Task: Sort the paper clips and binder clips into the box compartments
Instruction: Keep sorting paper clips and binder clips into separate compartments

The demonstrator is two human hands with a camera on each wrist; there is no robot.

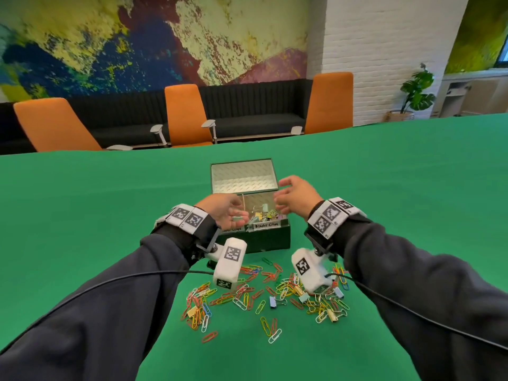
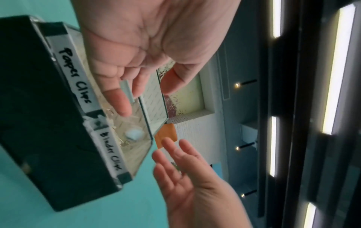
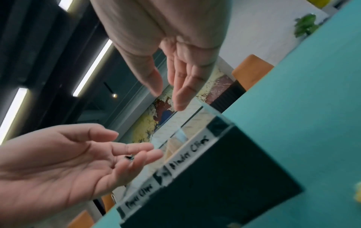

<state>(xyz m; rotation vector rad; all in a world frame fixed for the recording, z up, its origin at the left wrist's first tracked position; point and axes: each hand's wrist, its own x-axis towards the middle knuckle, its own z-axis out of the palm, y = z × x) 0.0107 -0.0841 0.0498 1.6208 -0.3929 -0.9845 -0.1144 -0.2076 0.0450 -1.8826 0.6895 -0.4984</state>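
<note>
Both hands raised over the open box (image 1: 254, 239), palms facing each other.

Left hand (image 1: 224, 210), fingers relaxed and spread, carries one pale binder clip (image 2: 126, 91) on its fingers above the "Paper Clips" side. Right hand (image 1: 295, 198) loosely open, holding nothing, above the "Binder Clips" compartment. Loose clip pile (image 1: 264, 295) on green table (image 1: 384, 174), too many to count.

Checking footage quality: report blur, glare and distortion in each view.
Head: wide-angle bend at the table edge, both hands slightly motion-blurred. Left wrist: ceiling lights blown out, box labels readable. Right wrist: box labels smeared, fingers soft.
</note>
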